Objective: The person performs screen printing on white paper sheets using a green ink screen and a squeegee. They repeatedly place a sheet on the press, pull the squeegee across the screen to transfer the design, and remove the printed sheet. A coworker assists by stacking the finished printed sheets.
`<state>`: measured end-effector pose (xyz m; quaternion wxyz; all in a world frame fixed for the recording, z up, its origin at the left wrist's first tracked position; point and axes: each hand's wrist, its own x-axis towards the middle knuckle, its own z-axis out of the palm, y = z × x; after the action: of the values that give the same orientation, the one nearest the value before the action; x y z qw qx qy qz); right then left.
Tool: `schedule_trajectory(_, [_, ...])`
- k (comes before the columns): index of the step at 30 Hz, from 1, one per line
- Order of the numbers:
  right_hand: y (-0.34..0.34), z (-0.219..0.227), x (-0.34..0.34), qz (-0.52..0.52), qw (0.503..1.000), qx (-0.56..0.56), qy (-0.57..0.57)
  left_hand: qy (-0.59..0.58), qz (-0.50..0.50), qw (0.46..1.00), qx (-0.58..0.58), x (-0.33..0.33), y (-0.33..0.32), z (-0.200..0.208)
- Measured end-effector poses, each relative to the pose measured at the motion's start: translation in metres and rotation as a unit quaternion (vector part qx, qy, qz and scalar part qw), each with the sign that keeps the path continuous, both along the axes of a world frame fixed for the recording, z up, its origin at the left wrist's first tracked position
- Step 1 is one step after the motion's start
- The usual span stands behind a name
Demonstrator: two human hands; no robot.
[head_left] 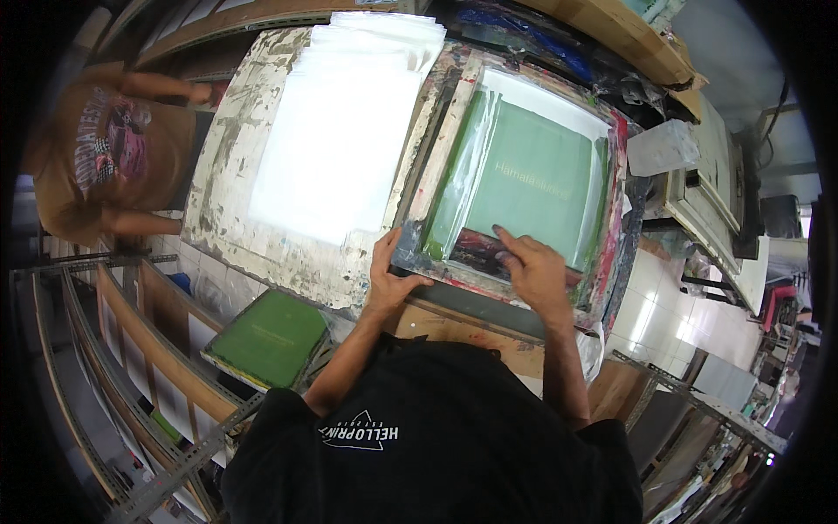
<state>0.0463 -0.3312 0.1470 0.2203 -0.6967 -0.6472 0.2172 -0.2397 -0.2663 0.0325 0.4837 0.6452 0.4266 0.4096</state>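
Note:
A wooden screen printing frame (446,144) with a green mesh (532,188) lies on the table in front of me. My right hand (537,272) grips a dark, reddish-stained squeegee (479,250) at the near end of the mesh, its index finger reaching forward over the blade. Around the frame's near left corner is my left hand (390,278), thumb along the near edge and fingers along the left side. Pale streaks of ink (474,166) run down the mesh's left side, and more white lies along the far edge. The squeegee's lower edge is hidden.
Left of the frame, a stack of white sheets (336,140) covers much of a paint-spotted board (229,144). Another green screen (272,339) leans by metal racks (161,306). A person in a brown shirt (131,162) stands far left. A translucent container (663,148) sits at right.

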Motion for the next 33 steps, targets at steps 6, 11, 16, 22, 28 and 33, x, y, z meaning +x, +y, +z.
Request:
schedule_trajectory(6, [0.01,-0.052,-0.002,-0.042,0.989,-0.025,-0.142,0.195,0.03,0.968,0.155,-0.004,0.005,-0.002])
schedule_trajectory(11, [0.087,-0.077,0.062,-0.058,0.98,0.096,-0.166,0.179,0.023,0.976,0.119,-0.006,0.001,0.0])
schedule_trajectory(16, [0.177,-0.081,0.137,-0.064,0.972,0.13,-0.185,0.191,0.012,0.975,0.113,-0.011,0.001,-0.004])
schedule_trajectory(22, [0.252,-0.08,0.192,-0.056,0.962,0.162,-0.213,0.179,0.007,0.98,0.091,-0.012,0.0,-0.003])
schedule_trajectory(28, [0.273,-0.067,0.224,-0.013,0.979,0.158,-0.128,0.157,0.009,0.981,0.116,-0.012,0.001,-0.002])
schedule_trajectory(33, [0.247,-0.071,0.204,0.006,0.954,0.239,-0.179,0.133,0.003,0.982,0.134,-0.014,-0.001,-0.013])
